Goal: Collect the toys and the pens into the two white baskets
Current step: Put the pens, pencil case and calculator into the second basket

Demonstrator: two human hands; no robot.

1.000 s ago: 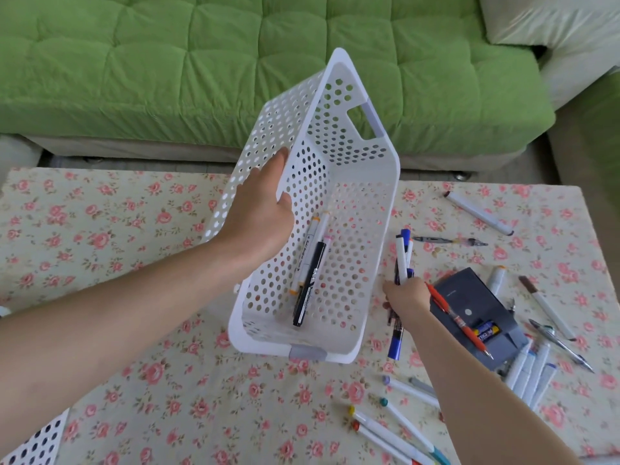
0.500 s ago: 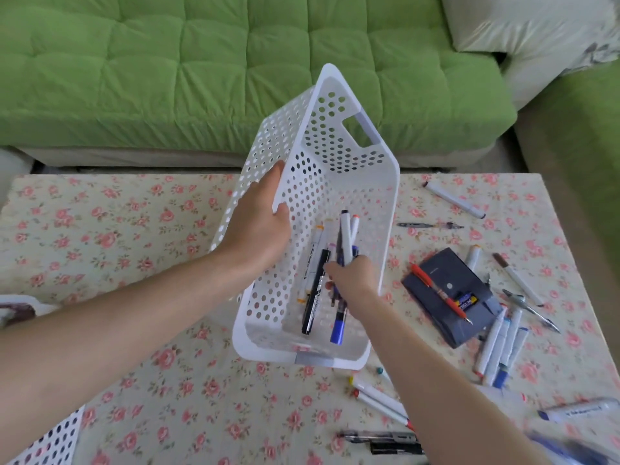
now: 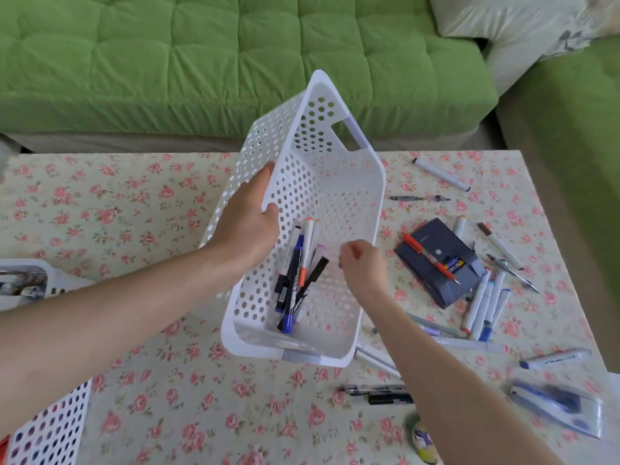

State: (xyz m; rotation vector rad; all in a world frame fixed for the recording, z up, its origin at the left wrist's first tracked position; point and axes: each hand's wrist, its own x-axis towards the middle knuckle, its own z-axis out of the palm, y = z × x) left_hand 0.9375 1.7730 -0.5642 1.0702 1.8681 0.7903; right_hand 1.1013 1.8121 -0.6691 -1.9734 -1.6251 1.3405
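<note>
The pens that my right hand carried half a second ago now lie loose in the white basket at the middle of the frame. That hand hovers over the basket's right side, its fingers loosely curled and empty. My left hand grips the basket's left wall, thumb on the inner side, and the basket is tilted with its far end raised above the floral table. More markers lie at centre right, just beside a dark case. The second basket shows at the lower left corner.
</note>
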